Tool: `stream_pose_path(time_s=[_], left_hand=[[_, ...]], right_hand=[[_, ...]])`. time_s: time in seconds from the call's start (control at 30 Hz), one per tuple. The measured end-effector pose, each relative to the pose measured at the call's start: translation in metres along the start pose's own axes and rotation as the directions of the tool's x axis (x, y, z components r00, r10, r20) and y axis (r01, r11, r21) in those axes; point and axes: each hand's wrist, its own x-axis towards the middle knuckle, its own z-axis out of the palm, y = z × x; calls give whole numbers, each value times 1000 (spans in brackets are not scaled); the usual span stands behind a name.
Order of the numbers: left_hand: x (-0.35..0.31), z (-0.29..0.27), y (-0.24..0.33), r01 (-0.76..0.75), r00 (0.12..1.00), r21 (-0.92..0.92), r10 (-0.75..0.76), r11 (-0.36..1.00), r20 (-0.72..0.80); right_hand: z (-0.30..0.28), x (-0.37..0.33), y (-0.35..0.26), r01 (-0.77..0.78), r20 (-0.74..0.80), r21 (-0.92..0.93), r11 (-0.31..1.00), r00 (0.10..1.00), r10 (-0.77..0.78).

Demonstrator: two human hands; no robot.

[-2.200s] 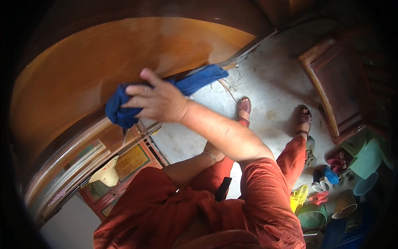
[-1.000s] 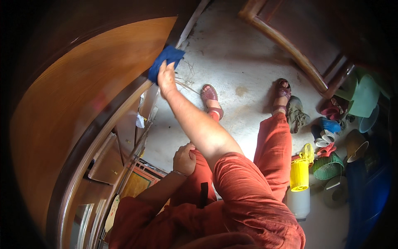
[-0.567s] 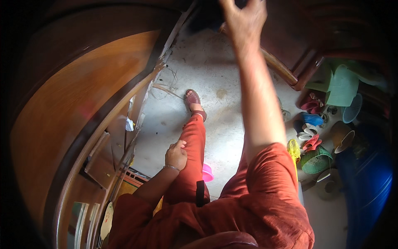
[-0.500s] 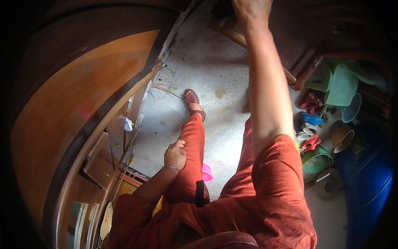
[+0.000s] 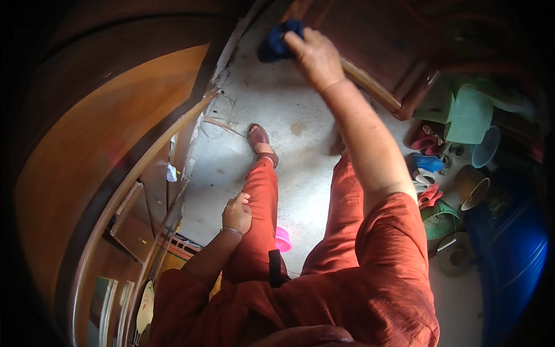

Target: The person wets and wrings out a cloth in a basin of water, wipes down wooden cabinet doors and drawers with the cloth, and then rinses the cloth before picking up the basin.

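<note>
My right hand [image 5: 317, 56] reaches far forward, its fingers closed on a dark blue cloth [image 5: 282, 41]. The cloth is bunched and blurred by motion, next to the edge of a brown wooden piece of furniture [image 5: 370, 43]. Against my left trouser leg [image 5: 261, 196], near the knee, rests my left hand [image 5: 237, 213]. Its fingers are curled in and nothing shows in them; the palm is hidden. A bracelet circles that wrist.
A wooden cabinet [image 5: 115, 115] with a curved edge runs along the left. At the right stand a pale green plastic stool [image 5: 471, 115], several shoes [image 5: 426, 179], a green basket [image 5: 439, 218] and a large blue object [image 5: 509, 248]. A pink basin [image 5: 282, 239] sits on the grey floor [image 5: 300, 173].
My right hand has swung left and back toward me, bringing the blue cloth into fuller view. My left hand stays against the leg. The whole view has shifted slightly.
</note>
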Motion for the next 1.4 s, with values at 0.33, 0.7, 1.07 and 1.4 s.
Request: stream_pose_path(time_s=[0.33, 0.7, 1.07, 1.4], left_hand=[[-1, 11, 9, 64, 997, 17, -64, 998, 43], [-2, 17, 14, 16, 999, 71, -20, 997, 51], [1, 18, 21, 28, 998, 125, -35, 992, 49], [2, 15, 25, 37, 997, 111, -45, 993, 65]], right_hand=[[-101, 10, 171, -336, -105, -429, 839, 941, 323], [-99, -77, 87, -532, 209, -515, 672, 683, 700], [-34, -17, 47, -183, 157, -207, 961, 963, 217], [-154, -118, 123, -307, 218, -648, 698, 803, 555]])
